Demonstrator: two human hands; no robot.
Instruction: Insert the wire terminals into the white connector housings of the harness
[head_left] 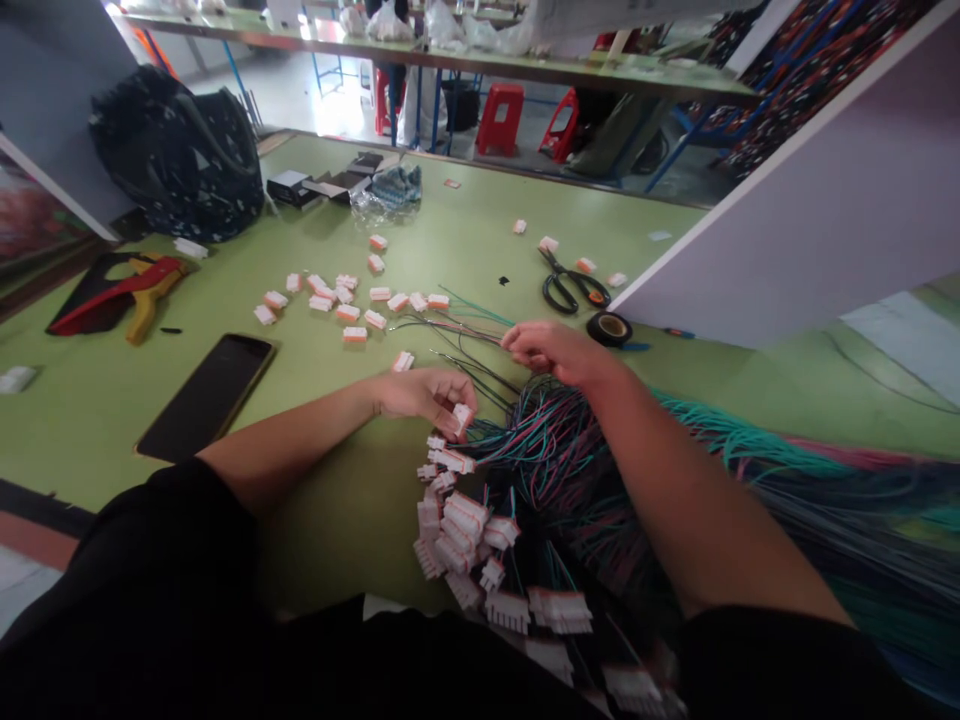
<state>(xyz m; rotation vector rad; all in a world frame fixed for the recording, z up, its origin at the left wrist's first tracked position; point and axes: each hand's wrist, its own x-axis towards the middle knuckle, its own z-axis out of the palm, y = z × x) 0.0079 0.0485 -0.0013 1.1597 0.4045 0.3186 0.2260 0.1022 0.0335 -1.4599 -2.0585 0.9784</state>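
Observation:
My left hand [431, 395] has its fingers closed round a small white and orange connector [463, 415]. Farther right and slightly higher, my right hand [551, 350] pinches at thin dark and green wires [472, 330], whose loose ends point left over the green table. A thick bundle of teal, pink and dark wires [555, 430] runs under my right forearm toward the right. Below my left hand, many white connectors [461, 530] hang on wires in a pile. Several loose white and orange connectors [348, 313] lie on the table beyond my left hand.
A phone [208, 395] and a red and yellow tool [135, 290] lie left on the green table [330, 375]. Scissors [562, 280] and black tape [608, 329] are beyond my right hand. A dark bag [180, 155] stands back left; a pale partition [802, 190] rises right.

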